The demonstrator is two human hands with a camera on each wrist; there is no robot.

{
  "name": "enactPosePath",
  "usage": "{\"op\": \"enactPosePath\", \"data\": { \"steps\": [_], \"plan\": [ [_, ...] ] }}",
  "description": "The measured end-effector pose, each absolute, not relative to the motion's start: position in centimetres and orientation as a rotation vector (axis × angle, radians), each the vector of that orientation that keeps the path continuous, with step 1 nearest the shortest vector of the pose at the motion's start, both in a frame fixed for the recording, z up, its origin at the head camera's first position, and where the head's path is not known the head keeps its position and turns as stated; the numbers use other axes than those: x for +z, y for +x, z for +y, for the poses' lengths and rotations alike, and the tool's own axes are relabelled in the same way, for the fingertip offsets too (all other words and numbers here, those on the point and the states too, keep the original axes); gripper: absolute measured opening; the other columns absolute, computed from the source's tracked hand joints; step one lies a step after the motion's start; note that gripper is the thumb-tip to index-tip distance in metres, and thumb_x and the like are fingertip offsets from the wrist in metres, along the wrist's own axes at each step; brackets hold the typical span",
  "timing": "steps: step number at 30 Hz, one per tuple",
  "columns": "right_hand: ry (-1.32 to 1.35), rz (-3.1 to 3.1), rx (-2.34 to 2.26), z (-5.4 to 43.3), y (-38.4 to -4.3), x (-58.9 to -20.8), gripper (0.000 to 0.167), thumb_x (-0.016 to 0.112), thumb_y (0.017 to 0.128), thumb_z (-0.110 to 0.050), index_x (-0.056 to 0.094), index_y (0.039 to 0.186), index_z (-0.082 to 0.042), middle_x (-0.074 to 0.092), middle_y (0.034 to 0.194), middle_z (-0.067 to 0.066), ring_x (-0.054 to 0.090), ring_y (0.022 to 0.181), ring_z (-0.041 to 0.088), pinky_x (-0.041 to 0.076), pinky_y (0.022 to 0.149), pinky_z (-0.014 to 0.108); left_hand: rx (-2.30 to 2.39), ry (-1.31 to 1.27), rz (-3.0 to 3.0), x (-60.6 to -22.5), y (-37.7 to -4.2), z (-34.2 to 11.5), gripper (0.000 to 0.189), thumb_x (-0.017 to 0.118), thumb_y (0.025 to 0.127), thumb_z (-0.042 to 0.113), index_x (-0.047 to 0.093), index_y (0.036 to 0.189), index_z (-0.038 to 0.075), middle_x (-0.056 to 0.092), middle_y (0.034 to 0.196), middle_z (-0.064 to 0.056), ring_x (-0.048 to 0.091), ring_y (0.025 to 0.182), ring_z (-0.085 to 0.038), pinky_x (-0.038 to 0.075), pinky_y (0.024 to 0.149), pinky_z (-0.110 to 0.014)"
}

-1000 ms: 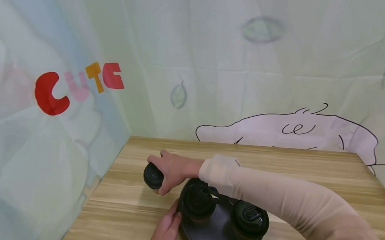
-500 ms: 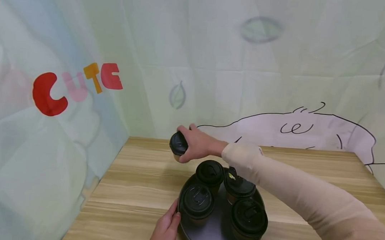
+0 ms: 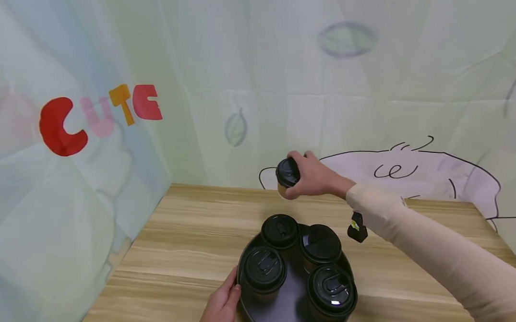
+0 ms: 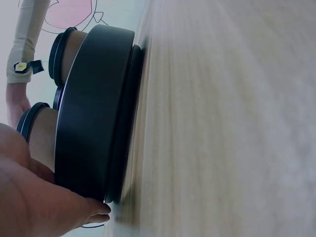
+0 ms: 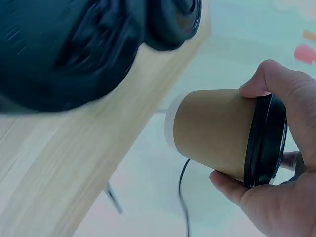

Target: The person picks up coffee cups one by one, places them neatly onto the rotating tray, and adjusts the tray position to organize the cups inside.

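Observation:
My right hand grips a brown paper coffee cup near its black lid, held in the air beyond the tray. Below it, a round black tray carries several lidded coffee cups, among them a back-left cup, a back-right cup, a front-left cup and a front-right cup. My left hand holds the tray's left rim, thumb on top; in the left wrist view its fingers reach under the tray wall.
The tray stands on a wood-grain table. A printed cloth backdrop rises behind and to the left. A small black device hangs under the right sleeve.
My right hand has lifted the cup from the table on the left and carried it up and to the right, behind the tray. The left hand stays at the rim.

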State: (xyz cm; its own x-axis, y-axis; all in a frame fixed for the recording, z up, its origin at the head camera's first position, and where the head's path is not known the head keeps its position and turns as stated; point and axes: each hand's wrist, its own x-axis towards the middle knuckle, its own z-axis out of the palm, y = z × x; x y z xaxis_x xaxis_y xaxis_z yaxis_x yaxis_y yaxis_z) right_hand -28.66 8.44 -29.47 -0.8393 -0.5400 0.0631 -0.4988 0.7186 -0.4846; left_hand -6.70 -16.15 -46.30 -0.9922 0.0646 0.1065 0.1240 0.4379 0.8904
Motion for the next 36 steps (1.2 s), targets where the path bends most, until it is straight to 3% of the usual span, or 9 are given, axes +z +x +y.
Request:
{"op": "enactPosePath", "data": {
  "steps": [12,19,36],
  "plan": [
    [-0.731,2.937,-0.805,16.8,-28.1,-31.2,0.079,0.079,0.079,-0.029,0.043,0.143,0.0,0.049,0.118,0.024,0.048,0.104,0.035,0.054,0.079,0.045,-1.669,-0.174,-2.611,-46.1,-6.7,-16.0,0.049,0.044,0.108,0.005,0.036,0.15,-0.019,0.043,0.152,-0.035,0.04,0.142,-0.046,0.03,0.115,-0.059],
    [-0.731,2.89,-0.91,21.3,-25.9,-32.8,0.071,0.081,0.082,-0.021,0.044,0.137,0.006,0.06,0.117,0.021,0.059,0.096,0.03,0.054,0.076,0.038,-1.71,-0.162,-2.614,-45.8,-6.7,-15.8,0.051,0.043,0.109,0.006,0.033,0.151,-0.019,0.039,0.154,-0.036,0.037,0.144,-0.048,0.027,0.116,-0.059],
    [-0.872,2.953,-0.86,27.1,-17.6,-37.2,0.074,0.093,0.064,-0.016,0.053,0.125,-0.001,0.06,0.107,0.004,0.056,0.09,0.014,0.051,0.074,0.027,-1.758,-0.155,-2.617,-45.8,-6.9,-15.7,0.051,0.043,0.109,0.006,0.03,0.151,-0.021,0.036,0.155,-0.037,0.034,0.145,-0.048,0.027,0.116,-0.058]
  ]
}}
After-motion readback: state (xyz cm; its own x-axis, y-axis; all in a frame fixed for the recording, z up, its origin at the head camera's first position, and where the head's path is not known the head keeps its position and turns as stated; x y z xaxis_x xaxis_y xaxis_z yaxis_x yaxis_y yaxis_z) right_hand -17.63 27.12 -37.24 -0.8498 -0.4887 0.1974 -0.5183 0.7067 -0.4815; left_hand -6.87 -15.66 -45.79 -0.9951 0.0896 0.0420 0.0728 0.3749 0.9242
